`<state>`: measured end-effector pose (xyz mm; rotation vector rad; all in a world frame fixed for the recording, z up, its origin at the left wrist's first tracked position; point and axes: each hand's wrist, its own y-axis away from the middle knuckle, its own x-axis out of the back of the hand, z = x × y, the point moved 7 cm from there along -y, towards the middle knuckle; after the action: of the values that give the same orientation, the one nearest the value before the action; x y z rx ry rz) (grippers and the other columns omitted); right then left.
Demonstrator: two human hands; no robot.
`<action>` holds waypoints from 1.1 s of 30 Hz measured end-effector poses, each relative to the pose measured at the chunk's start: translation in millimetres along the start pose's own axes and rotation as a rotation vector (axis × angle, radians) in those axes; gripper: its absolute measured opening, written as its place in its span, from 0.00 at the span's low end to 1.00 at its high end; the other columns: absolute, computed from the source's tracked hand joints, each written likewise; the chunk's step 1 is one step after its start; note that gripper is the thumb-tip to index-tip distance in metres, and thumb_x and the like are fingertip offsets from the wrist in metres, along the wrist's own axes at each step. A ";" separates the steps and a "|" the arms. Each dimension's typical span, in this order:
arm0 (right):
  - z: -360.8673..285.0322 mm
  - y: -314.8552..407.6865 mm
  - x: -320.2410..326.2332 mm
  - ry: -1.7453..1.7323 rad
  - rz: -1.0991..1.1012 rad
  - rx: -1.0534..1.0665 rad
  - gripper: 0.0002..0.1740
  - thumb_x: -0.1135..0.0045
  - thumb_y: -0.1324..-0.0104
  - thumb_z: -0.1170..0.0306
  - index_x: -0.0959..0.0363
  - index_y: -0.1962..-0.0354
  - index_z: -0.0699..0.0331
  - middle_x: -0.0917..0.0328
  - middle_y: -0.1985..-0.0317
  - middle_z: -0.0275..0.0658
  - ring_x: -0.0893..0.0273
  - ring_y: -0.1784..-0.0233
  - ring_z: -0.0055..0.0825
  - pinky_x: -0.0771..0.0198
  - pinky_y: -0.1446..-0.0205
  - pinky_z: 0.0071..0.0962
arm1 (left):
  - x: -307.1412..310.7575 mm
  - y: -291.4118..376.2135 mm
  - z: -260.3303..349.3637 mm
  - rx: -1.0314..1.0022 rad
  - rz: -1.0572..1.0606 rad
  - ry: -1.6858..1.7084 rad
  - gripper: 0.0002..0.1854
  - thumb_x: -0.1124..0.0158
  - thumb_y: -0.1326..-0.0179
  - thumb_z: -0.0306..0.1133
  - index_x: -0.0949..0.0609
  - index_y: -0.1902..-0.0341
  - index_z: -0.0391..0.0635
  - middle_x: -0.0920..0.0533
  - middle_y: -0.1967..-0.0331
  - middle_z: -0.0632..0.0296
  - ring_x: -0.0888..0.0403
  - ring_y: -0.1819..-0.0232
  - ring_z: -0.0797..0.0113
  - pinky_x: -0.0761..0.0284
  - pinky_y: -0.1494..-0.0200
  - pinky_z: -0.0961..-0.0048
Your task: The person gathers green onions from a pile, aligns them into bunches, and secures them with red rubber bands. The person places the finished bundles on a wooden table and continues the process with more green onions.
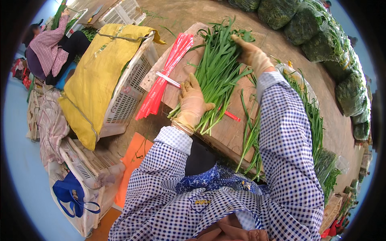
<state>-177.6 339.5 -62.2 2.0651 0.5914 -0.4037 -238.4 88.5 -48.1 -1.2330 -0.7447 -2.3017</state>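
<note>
A loose bunch of green garlic chives (218, 64) lies across a low wooden board (199, 55), its pale stem ends towards me. My left hand (191, 102), in a thin yellowish glove, rests against the stems with fingers and thumb apart. At the leafy end, my gloved right hand (251, 54) touches the right side of the bunch; its thumb is extended, and leaves partly hide its fingers. Left of the bunch is a bundle of red printed tie strips (164, 75), bound by a white band. A single red strip (232, 116) sticks out from beneath the stems.
Loose chives (251, 138) lie on the board's right side. A white plastic crate (129, 87) under a yellow cloth (93, 69) stands left, near another crate with a blue bag (71, 192). A person (49, 51) sits beyond. Bagged greens (322, 45) line the right.
</note>
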 end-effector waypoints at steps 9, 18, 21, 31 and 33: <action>-133.0 85.4 82.8 0.888 0.577 0.909 0.21 0.46 0.37 0.59 0.28 0.58 0.70 0.23 0.70 0.37 0.28 0.71 0.20 0.32 0.69 0.20 | 2.7 3.0 -0.8 0.004 -0.001 0.046 0.69 0.22 0.67 0.44 0.64 0.32 0.38 0.50 0.34 0.38 0.56 0.30 0.42 0.53 0.33 0.50; -25.5 61.2 -34.2 1.243 0.358 0.501 0.29 0.38 0.45 0.54 0.26 0.55 0.69 0.22 0.76 0.35 0.28 0.76 0.20 0.31 0.68 0.24 | -3.1 -3.7 -7.8 -0.003 -0.011 -0.001 0.72 0.22 0.68 0.46 0.67 0.32 0.38 0.51 0.33 0.37 0.56 0.30 0.41 0.55 0.33 0.50; -19.1 60.0 -28.4 0.957 0.272 0.601 0.18 0.44 0.40 0.62 0.25 0.58 0.68 0.24 0.77 0.32 0.29 0.76 0.17 0.33 0.70 0.19 | -1.5 -2.5 -5.8 -0.037 0.001 0.002 0.72 0.22 0.69 0.47 0.68 0.32 0.39 0.51 0.33 0.38 0.56 0.30 0.42 0.54 0.33 0.49; -86.9 129.8 -12.6 2.187 0.748 1.080 0.09 0.53 0.37 0.69 0.24 0.62 0.55 0.20 0.68 0.39 0.20 0.65 0.33 0.26 0.64 0.29 | -3.2 -3.1 -5.2 0.021 -0.063 -0.035 0.71 0.22 0.67 0.46 0.67 0.32 0.36 0.53 0.34 0.34 0.56 0.31 0.40 0.55 0.32 0.54; -129.6 167.1 10.7 1.643 0.689 1.302 0.09 0.50 0.38 0.71 0.24 0.61 0.55 0.20 0.70 0.36 0.21 0.69 0.27 0.27 0.67 0.25 | -3.5 -5.0 -6.9 -0.010 -0.059 0.003 0.71 0.22 0.67 0.48 0.68 0.32 0.40 0.55 0.32 0.40 0.60 0.29 0.43 0.56 0.33 0.49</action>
<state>-69.2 375.3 116.1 3.2742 0.3858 1.9958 -243.8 88.4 -55.6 -1.2276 -0.7802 -2.3567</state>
